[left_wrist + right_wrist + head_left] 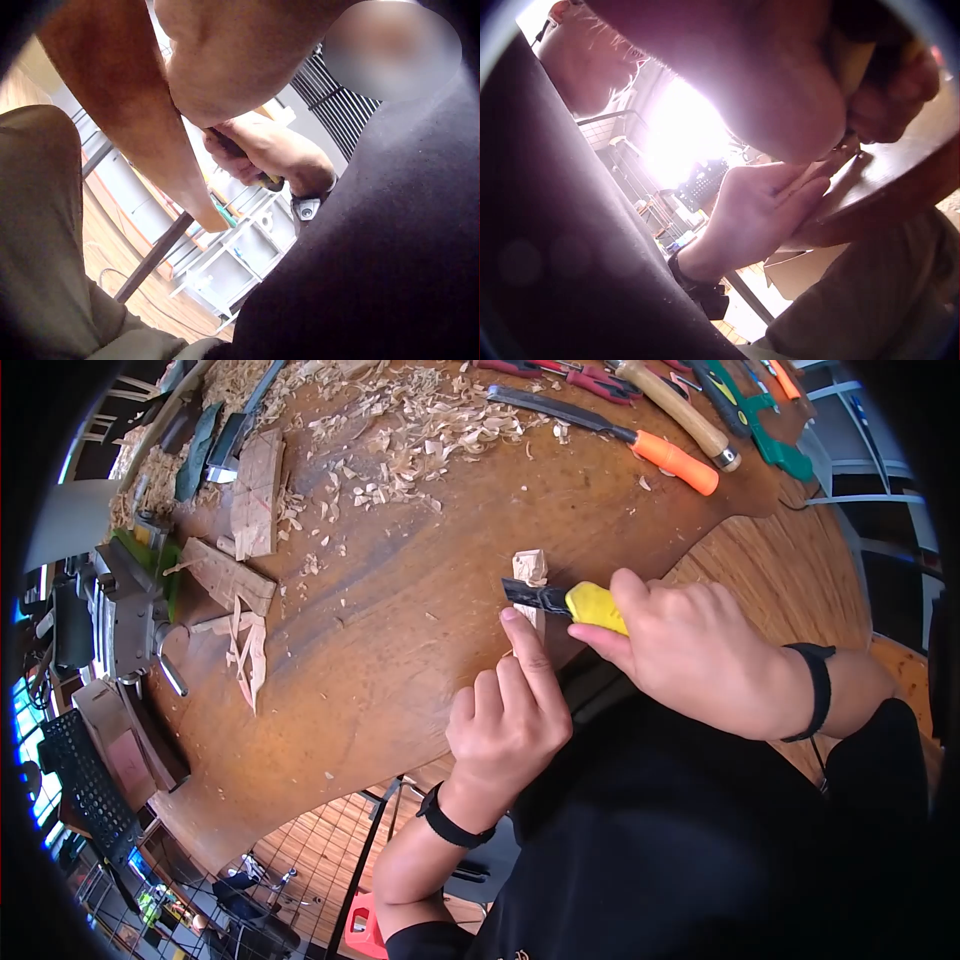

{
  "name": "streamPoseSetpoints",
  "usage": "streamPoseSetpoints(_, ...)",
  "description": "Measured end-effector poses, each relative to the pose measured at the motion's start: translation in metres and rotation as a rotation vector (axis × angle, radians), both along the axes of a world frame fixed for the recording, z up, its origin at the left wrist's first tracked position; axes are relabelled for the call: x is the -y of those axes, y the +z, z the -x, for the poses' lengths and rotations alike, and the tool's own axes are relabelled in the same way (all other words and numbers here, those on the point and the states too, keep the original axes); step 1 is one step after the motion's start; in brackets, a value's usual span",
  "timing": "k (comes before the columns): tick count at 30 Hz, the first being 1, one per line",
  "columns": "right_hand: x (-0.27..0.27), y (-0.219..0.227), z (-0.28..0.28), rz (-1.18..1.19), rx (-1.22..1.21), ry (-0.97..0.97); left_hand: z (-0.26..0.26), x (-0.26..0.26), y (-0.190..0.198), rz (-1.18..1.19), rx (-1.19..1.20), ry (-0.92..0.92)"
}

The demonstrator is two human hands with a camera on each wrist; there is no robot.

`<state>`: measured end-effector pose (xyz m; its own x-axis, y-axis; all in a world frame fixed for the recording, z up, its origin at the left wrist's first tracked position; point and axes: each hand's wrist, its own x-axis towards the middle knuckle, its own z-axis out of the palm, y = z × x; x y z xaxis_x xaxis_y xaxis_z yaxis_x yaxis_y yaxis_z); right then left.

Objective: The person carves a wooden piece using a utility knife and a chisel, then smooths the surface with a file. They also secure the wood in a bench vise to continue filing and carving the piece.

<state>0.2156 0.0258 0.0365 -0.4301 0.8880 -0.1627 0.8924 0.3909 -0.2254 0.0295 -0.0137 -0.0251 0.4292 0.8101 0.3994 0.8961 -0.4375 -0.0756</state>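
In the head view my right hand (700, 645) grips a yellow utility knife (594, 606), its dark blade pointing left. The blade lies across a small carved piece of wood (531, 566), just below its faceted top end. Below the knife, my left hand (512, 715) holds the lower part of the wood, index finger stretched up to the blade. From the right wrist, the left hand (757, 214) shows with the wood between thumb and fingers at the table's edge. The left wrist view shows the right hand (259, 146) wrapped around the knife; the wood is hidden there.
Curled shavings (400, 440) cover the back of the brown table (380, 640). An orange-handled chisel (678, 462), a wooden-handled tool (690, 420) and other tools lie at the back right. Wood offcuts (257, 495) and a metal vise (125, 605) stand left.
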Motion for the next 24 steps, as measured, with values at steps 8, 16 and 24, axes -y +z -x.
streamPoseSetpoints(8,-0.016,-0.021,-0.012,0.332,-0.404,-0.147,-0.001,-0.002,0.008,-0.043,-0.160,0.066)
streamPoseSetpoints(16,-0.032,-0.009,-0.014,1.462,-0.886,-0.597,0.005,-0.005,0.007,0.008,0.014,0.191)
streamPoseSetpoints(24,-0.016,-0.006,-0.011,0.567,-0.526,-0.204,0.001,0.000,-0.004,0.054,0.214,0.215)
